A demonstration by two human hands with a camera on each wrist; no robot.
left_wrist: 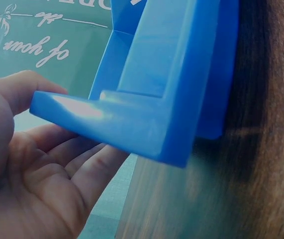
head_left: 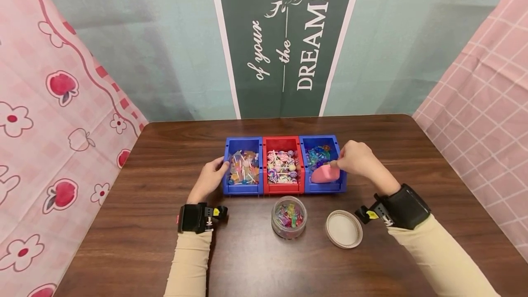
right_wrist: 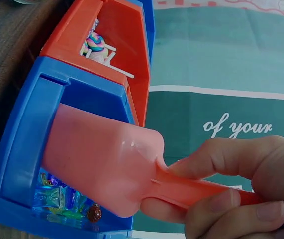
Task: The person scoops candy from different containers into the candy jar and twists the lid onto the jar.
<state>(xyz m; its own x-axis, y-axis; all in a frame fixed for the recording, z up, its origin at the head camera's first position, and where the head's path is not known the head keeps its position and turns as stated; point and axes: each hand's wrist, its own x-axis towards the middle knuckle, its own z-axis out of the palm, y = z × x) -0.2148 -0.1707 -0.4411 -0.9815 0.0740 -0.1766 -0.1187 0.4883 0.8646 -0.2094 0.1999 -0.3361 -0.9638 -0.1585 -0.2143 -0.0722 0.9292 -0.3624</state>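
Note:
In the head view my right hand (head_left: 355, 156) grips the handle of a pink scoop (head_left: 326, 174), whose blade is down in the right blue bin (head_left: 324, 188). Beneath and beside the blade lie small translucent blue, green and purple pieces (right_wrist: 57, 196), partly hidden by it. At the far left, my left hand (head_left: 209, 178) holds the side wall of the left blue bin (head_left: 243, 189), thumb on the rim and fingers along the outside. That bin contains clear-wrapped, lollipop-like pieces (head_left: 244, 167). Between the blue bins, a red bin (head_left: 283, 189) holds small striped lollipops (head_left: 282, 162).
A clear jar (head_left: 288, 232) with colourful translucent pieces stands in front of the red bin. To its right a round lid (head_left: 344, 229) lies on the brown wooden table (head_left: 264, 269). Printed cloths (head_left: 185, 58) hang behind and at both sides.

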